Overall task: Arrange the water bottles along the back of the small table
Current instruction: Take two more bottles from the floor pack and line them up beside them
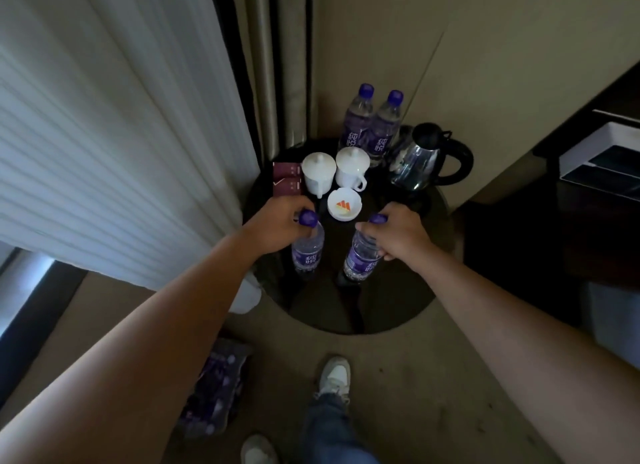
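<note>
A small round dark table (pixel 391 311) stands in the corner. Two clear water bottles with purple caps and labels, one on the left (pixel 358 117) and one on the right (pixel 384 131), stand side by side at its back. My left hand (pixel 277 226) grips the neck of a third bottle (pixel 308 252) near the table's front left. My right hand (pixel 398 235) grips the upper part of a fourth bottle (pixel 362 259), which tilts a little, at the front middle. Both front bottles rest on or just above the tabletop.
Two white lidded cups (pixel 318 174) (pixel 351 167), a white ashtray (pixel 344 204), a dark red box (pixel 286 183) and a steel kettle (pixel 420 158) share the table. A white curtain (pixel 114 134) hangs left. A pack of bottles (pixel 218 391) lies on the floor.
</note>
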